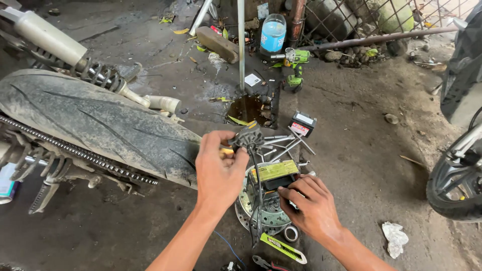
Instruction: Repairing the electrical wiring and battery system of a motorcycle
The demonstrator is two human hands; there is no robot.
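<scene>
Left hand (219, 168) clamped on black connector (248, 136), wires dangling | right hand (307, 206) closed on black module (279, 181) atop brake disc (251, 213), 5 o'clock of tyre (95, 123) | parts apart, unjoined yet

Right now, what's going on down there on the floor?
A person crouches over parts on a grimy floor beside a motorcycle rear tyre. The left hand holds up a black connector with wires hanging from it. The right hand rests on a small black box with a yellow label, which sits on a brake disc.
</scene>
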